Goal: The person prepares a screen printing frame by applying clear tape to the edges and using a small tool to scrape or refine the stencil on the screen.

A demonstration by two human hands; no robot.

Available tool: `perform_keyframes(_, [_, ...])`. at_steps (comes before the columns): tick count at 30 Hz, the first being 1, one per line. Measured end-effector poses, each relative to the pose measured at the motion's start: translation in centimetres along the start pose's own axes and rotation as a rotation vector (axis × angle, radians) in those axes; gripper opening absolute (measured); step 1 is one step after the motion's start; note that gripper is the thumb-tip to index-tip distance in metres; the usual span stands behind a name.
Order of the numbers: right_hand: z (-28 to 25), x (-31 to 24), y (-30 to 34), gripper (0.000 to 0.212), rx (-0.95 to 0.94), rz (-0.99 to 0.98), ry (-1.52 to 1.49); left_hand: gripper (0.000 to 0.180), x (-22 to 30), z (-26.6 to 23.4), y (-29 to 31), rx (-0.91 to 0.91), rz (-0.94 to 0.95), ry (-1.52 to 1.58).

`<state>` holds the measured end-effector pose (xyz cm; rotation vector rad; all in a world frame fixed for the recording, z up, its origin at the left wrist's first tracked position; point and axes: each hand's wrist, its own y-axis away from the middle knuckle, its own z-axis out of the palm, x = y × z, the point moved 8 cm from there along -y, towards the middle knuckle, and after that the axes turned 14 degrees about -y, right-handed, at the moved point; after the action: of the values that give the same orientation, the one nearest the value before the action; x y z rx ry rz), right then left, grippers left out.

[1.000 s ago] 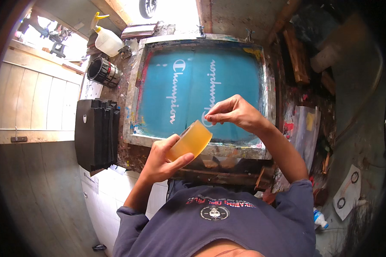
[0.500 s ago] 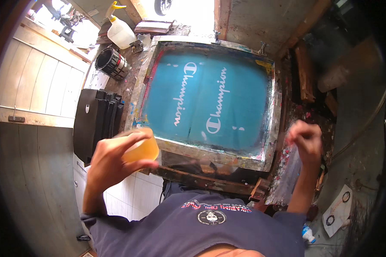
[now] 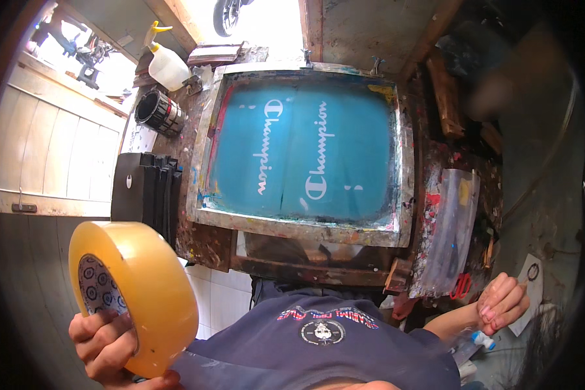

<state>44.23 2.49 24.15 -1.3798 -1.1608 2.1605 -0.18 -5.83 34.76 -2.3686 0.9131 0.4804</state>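
Left hand point(image 3: 107, 344): grasping yellow tape roll point(image 3: 153, 292), fingers inside its core | Roll position: raised beside the torso's left, apart from screen frame point(image 3: 305, 233) | Right hand point(image 3: 504, 303): fingers curled, cannot tell whether holding anything

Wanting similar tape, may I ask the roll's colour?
The packing tape roll is amber-yellow, clearest in the head view.

Ahead of me, bright light fills an opening point(image 3: 273, 25) beside a grey-brown wall point(image 3: 383, 32). To my left stands a pale plank panel point(image 3: 52, 149); white tiles point(image 3: 224, 299) show below
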Motion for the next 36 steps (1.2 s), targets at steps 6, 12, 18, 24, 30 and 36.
perform_keyframes(6, [0.9, 4.8, 0.3, 0.02, 0.072, 0.071, -0.073, 0.039, 0.6, 0.1, 2.4, 0.195, -0.217, -0.241])
perform_keyframes(12, [0.0, 16.5, 5.3, 0.009, 0.239, 0.649, -0.16, 0.033, -0.7, 2.4, 2.0, 0.323, -0.237, 0.031])
perform_keyframes(18, [1.8, 17.5, -2.3, 0.012, -0.218, 0.876, 0.504, 0.025, -3.3, 17.7, -3.3, 0.246, -0.372, 0.229])
perform_keyframes(24, [5.9, 19.0, -6.4, 0.012, -0.573, 0.741, 0.606, 0.018, -3.3, 38.6, -5.2, 0.141, -0.523, 0.069])
perform_keyframes(30, [8.3, 22.4, -7.0, 0.011, -0.739, 0.779, 0.585, 0.023, 0.0, 45.5, -4.6, 0.129, -0.557, -0.063])
perform_keyframes(36, [8.9, 26.6, -6.6, 0.016, -0.805, 0.847, 0.391, 0.045, 0.8, 44.4, -5.2, 0.022, -0.721, -0.063])
